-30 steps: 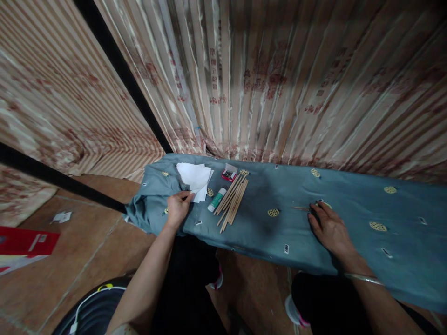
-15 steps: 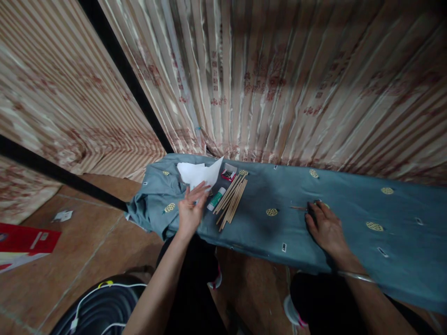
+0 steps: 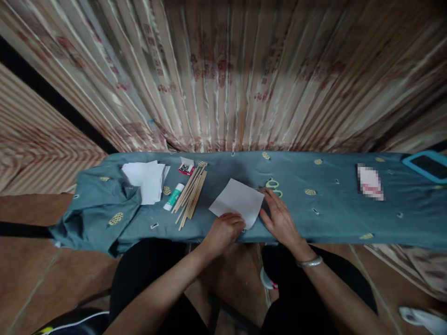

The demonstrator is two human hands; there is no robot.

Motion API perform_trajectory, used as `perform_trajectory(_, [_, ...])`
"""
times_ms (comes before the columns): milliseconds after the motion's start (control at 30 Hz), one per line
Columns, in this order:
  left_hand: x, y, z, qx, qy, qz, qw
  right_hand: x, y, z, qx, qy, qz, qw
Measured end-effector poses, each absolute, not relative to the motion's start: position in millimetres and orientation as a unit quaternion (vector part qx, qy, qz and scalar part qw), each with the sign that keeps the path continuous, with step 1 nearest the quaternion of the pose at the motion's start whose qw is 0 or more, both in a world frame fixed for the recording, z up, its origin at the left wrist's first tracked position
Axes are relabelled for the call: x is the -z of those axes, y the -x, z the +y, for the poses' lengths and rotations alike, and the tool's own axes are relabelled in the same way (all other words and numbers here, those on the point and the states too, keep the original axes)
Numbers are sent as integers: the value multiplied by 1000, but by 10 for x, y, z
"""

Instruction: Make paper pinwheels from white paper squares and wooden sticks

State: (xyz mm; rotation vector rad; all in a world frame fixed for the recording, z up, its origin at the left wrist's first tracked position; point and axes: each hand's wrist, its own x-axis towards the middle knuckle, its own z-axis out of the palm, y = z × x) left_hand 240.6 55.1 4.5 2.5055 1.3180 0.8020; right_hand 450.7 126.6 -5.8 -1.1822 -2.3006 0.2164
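Resting on a single white sheet of paper (image 3: 237, 200), both hands sit at the near edge of a bench draped in blue-grey cloth (image 3: 335, 218). The left hand (image 3: 223, 230) lies loosely curled on the sheet's near corner, fingers bent and pressing down, not closed round anything. The right hand (image 3: 279, 218) lies flat and open, its fingers spread against the sheet's right edge. The sheet lies flat, turned cornerwise. Just beyond the right fingertips lies a pair of scissors (image 3: 274, 186) with pale green handles, or so it seems in the dim light.

Well to the left are a stack of white paper (image 3: 146, 179), a glue stick (image 3: 173, 197), a bundle of thin wooden sticks (image 3: 190, 195) and a small red box (image 3: 186, 166).

The work looks to be at squaring or first creasing the sheet; a clean fold would want one hand pinning it while the other lifts a corner.
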Motion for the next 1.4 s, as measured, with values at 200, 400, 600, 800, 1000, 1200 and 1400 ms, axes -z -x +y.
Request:
perform_trajectory(200, [-16, -2373, 422, -317, -854, 404, 83, -43, -4613, 1167, -68, 402, -884, 230])
perform_trajectory(400, [-124, -2189, 437, -321, -843, 423, 84, -64, -4559, 1107, -145, 312, -913, 221])
perform_trajectory(600, [-48, -1840, 566, -311, -772, 538, 132, -109, -4487, 1149, -269, 380, -854, 234])
perform_trajectory(800, [26, -1809, 591, -331, -735, 576, 137, -29, -4413, 1188, -315, 463, -788, 255])
perform_trajectory(1000, [-31, -2061, 531, -275, -832, 481, 24, -3, -4370, 1225, -286, 469, -796, 254])
perform_trajectory(1200, [121, -2258, 459, -177, -860, 477, 43, 7, -4346, 1233, -227, 438, -838, 233])
perform_trajectory(1400, [154, -2228, 472, -141, -857, 489, 75, 15, -4331, 1220, -142, 419, -871, 216])
